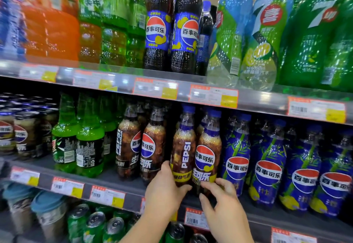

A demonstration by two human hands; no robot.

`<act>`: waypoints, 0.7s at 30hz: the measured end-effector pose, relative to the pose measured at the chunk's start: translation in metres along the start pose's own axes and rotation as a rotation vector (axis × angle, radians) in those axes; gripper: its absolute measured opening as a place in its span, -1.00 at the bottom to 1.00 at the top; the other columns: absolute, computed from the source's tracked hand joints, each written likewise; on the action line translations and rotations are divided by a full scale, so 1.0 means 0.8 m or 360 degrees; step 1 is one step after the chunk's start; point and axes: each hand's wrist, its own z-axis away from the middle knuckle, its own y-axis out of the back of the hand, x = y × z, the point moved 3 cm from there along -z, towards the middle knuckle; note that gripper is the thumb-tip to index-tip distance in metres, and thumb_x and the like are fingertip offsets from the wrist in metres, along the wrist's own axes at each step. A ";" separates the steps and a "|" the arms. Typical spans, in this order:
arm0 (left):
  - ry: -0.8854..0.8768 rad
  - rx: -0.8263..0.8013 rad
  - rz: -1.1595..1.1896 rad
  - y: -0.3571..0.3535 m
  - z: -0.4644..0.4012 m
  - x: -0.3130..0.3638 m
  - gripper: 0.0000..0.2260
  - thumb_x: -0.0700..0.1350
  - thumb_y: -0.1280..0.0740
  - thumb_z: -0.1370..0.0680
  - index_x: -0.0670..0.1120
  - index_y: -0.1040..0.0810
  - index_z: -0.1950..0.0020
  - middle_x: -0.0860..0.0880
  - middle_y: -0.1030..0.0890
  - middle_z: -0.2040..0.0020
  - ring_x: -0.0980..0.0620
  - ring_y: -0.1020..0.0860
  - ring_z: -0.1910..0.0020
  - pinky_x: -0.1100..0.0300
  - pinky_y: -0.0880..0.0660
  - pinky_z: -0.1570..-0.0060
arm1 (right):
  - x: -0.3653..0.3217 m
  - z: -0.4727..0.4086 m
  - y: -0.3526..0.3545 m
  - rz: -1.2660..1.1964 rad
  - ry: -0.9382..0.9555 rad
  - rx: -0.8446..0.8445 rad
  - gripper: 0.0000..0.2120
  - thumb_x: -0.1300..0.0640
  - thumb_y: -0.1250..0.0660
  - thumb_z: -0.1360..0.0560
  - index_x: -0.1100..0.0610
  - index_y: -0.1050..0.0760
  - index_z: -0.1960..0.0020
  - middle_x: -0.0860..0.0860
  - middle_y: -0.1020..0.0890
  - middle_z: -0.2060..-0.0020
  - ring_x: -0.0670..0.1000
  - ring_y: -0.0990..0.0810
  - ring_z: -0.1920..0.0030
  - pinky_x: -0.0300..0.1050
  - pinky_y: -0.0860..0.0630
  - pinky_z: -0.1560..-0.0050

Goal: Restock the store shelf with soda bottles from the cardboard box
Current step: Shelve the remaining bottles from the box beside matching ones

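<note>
Two cola bottles with blue caps and yellow label bands stand at the front of the middle shelf (122, 182). My left hand (164, 189) wraps the base of the left bottle (183, 147), whose label reads PEPSI sideways. My right hand (221, 199) has its fingertips curled on the lower part of the right bottle (207, 151). Both bottles are upright and touch each other. The cardboard box is out of view.
Black-capped cola bottles (141, 147) and green bottles (89, 143) stand to the left, blue-labelled bottles (267, 166) to the right. The upper shelf (183, 88) holds large soda bottles. Cans (95, 223) fill the shelf below. Price tags line the shelf edges.
</note>
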 end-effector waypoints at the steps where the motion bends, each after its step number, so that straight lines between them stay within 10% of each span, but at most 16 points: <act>1: 0.0001 -0.0008 -0.0012 0.000 -0.002 -0.001 -0.32 0.19 -0.48 -0.30 0.08 -0.27 -0.31 0.09 -0.58 -0.15 0.05 -0.56 -0.12 0.16 -0.52 0.00 | 0.000 -0.001 -0.001 -0.0017 0.0003 0.0034 -0.69 0.00 -0.41 -0.44 -0.20 -0.54 -0.17 -0.11 -0.36 -0.28 -0.15 -0.48 -0.11 -0.31 -0.43 -0.06; 7: -0.0176 0.0091 -0.0214 0.004 0.010 -0.004 -0.14 0.18 -0.33 -0.47 -0.03 0.15 -0.55 0.04 -0.37 -0.34 0.07 -0.47 -0.22 0.25 -0.43 -0.10 | 0.011 0.000 -0.010 -0.0009 0.0062 0.0022 -0.56 0.03 -0.64 -0.10 -0.24 -0.62 0.09 -0.11 -0.52 0.12 -0.22 -0.42 0.41 -0.45 -0.35 0.35; 13: -0.0235 0.0268 -0.0133 0.005 0.020 0.001 -0.22 0.20 -0.42 -0.39 0.02 -0.11 -0.45 0.05 -0.35 -0.24 0.02 -0.53 -0.14 0.21 -0.49 0.08 | 0.006 0.002 -0.009 0.0092 0.0146 -0.0131 -0.61 -0.11 -0.33 -0.47 -0.34 -0.41 -0.27 -0.15 -0.37 -0.03 -0.13 -0.53 -0.07 -0.30 -0.42 -0.07; 21: -0.0133 0.0284 -0.0199 0.008 0.016 -0.007 -0.35 0.16 -0.39 -0.44 0.03 -0.21 -0.43 0.03 -0.60 -0.16 0.02 -0.60 -0.05 0.14 -0.54 0.09 | 0.009 -0.001 -0.008 0.0092 0.0245 -0.0225 -0.61 -0.11 -0.27 -0.51 -0.26 -0.39 -0.33 -0.12 -0.36 -0.03 -0.10 -0.49 -0.04 -0.27 -0.43 -0.05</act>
